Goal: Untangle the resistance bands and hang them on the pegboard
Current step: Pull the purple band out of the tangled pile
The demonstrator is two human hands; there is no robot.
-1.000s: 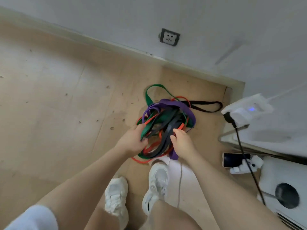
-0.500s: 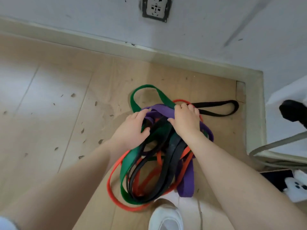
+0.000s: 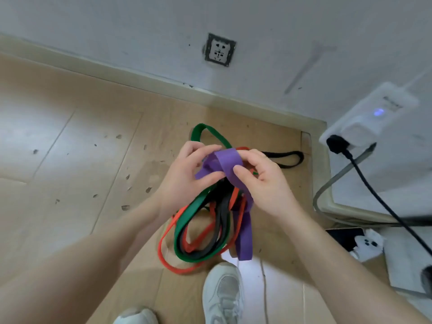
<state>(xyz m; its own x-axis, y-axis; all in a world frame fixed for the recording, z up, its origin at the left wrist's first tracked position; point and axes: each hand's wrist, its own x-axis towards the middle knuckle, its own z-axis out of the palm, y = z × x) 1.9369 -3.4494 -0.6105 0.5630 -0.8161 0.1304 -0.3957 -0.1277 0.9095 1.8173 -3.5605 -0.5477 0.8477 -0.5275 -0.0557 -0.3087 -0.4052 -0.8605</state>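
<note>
Head view: both hands raise a tangle of resistance bands above the wooden floor [image 3: 70, 146]. Left hand [image 3: 184, 176] and right hand [image 3: 264, 183] each pinch the wide purple band [image 3: 228, 163] at its top fold, while green band [image 3: 198, 213], red band [image 3: 173, 265] and black band [image 3: 219, 225] hang looped below. Risk: pulling the purple band (it threads through the others) could cinch the knot tighter. Half a second earlier the hands pressed on the pile at floor level; now it is lifted. No pegboard is visible.
</note>
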